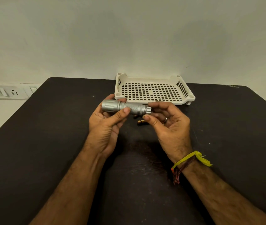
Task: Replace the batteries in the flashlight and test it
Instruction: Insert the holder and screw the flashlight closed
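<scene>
A silver metal flashlight (125,107) is held level above the black table, its wide head pointing left and its ridged tail cap to the right. My left hand (107,124) grips the barrel, thumb on top and fingers behind. My right hand (168,122) cups the tail cap end, with fingertips touching the cap and the thumb apart below it. Under the flashlight a small gold-and-dark battery (141,122) lies on the table; a second one (135,116) is mostly hidden behind my hands.
A cream perforated plastic tray (153,90) stands at the back of the black table (47,135), against the wall, with nothing in it. A white socket panel (2,92) is on the wall at left. The table's edges slope off at both sides.
</scene>
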